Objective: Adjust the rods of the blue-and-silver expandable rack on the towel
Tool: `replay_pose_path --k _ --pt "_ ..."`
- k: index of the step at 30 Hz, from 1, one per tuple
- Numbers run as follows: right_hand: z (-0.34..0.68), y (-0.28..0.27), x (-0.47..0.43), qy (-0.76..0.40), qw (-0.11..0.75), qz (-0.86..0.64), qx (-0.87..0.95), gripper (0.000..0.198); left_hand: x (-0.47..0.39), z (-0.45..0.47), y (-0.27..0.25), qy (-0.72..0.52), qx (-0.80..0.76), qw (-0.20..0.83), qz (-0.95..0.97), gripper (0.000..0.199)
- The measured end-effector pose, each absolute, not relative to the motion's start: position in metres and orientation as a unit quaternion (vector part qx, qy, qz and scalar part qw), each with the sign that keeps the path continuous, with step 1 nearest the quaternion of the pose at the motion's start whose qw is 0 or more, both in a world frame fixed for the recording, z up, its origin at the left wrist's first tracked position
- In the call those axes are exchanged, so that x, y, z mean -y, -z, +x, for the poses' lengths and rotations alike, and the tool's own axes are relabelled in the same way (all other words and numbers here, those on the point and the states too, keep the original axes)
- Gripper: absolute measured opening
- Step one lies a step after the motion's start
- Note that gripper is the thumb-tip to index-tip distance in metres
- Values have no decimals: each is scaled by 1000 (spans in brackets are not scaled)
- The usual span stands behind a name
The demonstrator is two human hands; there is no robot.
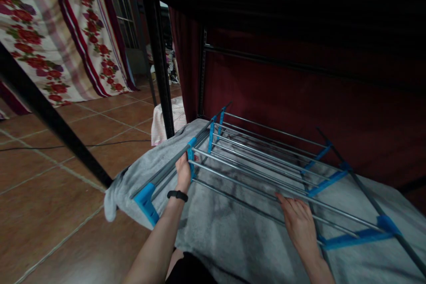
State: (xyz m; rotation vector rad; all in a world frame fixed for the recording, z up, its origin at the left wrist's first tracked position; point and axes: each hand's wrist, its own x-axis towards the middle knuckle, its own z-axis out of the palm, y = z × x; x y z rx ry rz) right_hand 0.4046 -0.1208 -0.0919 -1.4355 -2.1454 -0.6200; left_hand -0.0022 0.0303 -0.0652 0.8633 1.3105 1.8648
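A drying rack [246,165] with grey metal rods and blue plastic joints lies on a grey plush blanket [229,226]. My left hand [183,172], with a dark band on its wrist, is closed around the rack's left side beside a blue joint [191,159]. Part of its fingers is hidden behind the frame. Further right, my right hand [297,219] grips one of the near rods, its thumb along the rod and the fingertips out of sight. A blue corner piece [146,204] sticks out at the rack's near left end.
Black metal posts [161,71] and a dark surface overhead frame the blanket-covered platform. A dark red curtain [266,84] hangs behind. To the left are a tiled floor [73,164], a black cable [109,143], a floral curtain [66,31] and a striped cloth [159,126].
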Motion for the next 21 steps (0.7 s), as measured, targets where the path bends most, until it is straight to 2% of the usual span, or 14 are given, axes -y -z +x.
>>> replay_pose_path --k 9,21 --pt "411 96 122 232 221 -524 789 55 -41 -1 68 -707 -456 409 354 56" --pt "398 86 125 210 227 -553 774 44 -48 8 79 -731 -463 378 329 54"
